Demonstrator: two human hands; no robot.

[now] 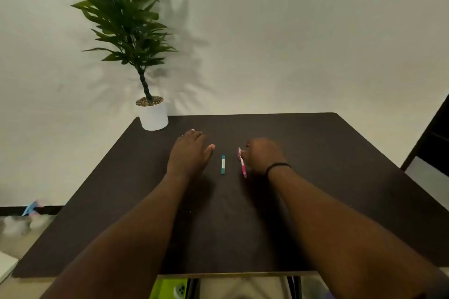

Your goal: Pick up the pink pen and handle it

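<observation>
Surface: dark brown table (315,177), matte, its far edge against a pale wall (291,31).
Room: potted plant (126,19) in a white pot (153,116) on the table's far left corner, its shadow cast on the wall; a dark frame stands off the table's right edge.
Left hand (190,152): flat on the table near the middle, fingers straight and relaxed, gripping nothing.
Right hand (263,155): fingers curled, gripping a pink pen (242,162) whose length points toward the near edge.
Teal bar (223,164): small, with a pale label, lying on the table between the hands, touching neither.
Hidden: right fingertips tucked under the hand; a black band (277,167) circles that wrist.
Cut off: a lime-green object (167,289) below the near edge.
Writing: the bar's label is too small to read.
</observation>
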